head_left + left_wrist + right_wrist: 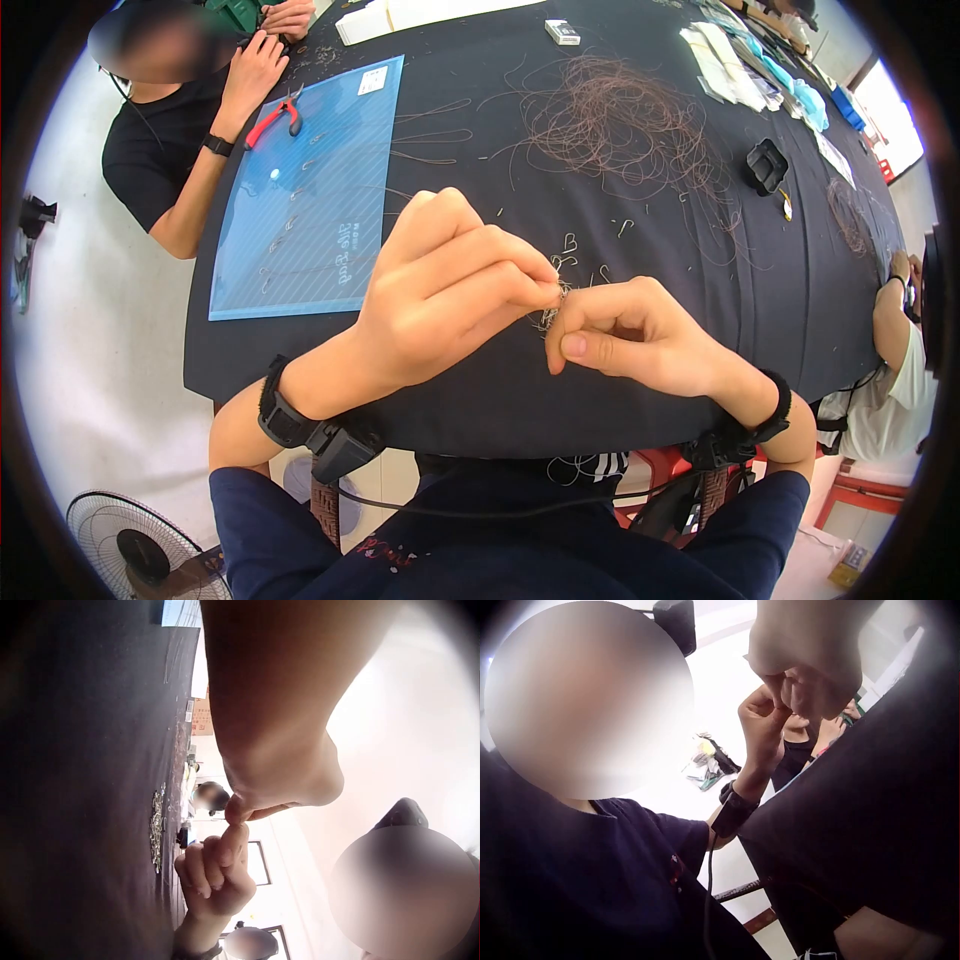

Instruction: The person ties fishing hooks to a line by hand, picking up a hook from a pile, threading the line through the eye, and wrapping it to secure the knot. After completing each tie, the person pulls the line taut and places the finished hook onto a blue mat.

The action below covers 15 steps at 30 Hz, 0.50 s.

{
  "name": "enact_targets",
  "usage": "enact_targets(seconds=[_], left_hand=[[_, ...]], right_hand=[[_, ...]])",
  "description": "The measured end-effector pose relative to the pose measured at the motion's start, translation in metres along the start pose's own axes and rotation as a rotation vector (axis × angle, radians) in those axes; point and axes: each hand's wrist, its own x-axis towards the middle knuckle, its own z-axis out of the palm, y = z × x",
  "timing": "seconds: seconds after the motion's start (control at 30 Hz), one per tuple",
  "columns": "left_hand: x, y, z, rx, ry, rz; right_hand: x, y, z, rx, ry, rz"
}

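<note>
In the head view, my left hand (440, 290) has its fingers bent and their tips drawn together. Its fingertips meet the bent index finger of my right hand (640, 335), whose thumb lies below. Anything held between them is too small or hidden to make out. Just behind the fingertips, small metal hooks (570, 262) lie on the dark cloth, partly covered by the hands. In the left wrist view, the left hand (281, 761) touches the right hand (217, 874), beside a heap of hooks (156, 831). The right wrist view also shows the fingers together.
A blue mat (330, 220) with red pliers (273, 118) and a row of hooks lies at left. Tangled brown thread (625, 120) spreads beyond the hands, with a black tray (767, 166) to its right. People sit at both sides; a fan (140, 550) stands lower left.
</note>
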Motion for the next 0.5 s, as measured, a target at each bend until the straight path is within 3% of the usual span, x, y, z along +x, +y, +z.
enact_targets(seconds=[0.5], left_hand=[[-0.0016,-0.0007,0.0071,-0.026,-0.03,0.036]], right_hand=[[-0.0019,-0.0009,-0.0029,-0.016,0.084,-0.061]])
